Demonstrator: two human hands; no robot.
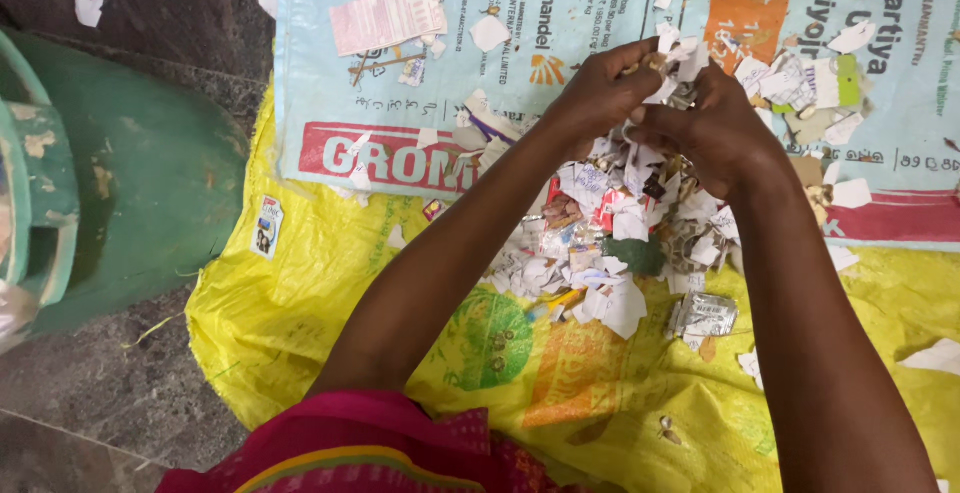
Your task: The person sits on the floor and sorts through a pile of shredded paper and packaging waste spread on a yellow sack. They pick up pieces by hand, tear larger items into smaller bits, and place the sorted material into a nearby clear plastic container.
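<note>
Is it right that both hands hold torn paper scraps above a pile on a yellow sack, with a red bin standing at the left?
Not quite: the bin at the left is green, not red, as the head view shows. The rest holds: the left hand and right hand hold torn paper scraps above the pile on the yellow sack.

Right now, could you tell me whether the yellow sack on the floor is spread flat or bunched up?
Spread out: the yellow sack lies open on the floor, somewhat wrinkled, with the paper scrap pile resting on it.
</note>
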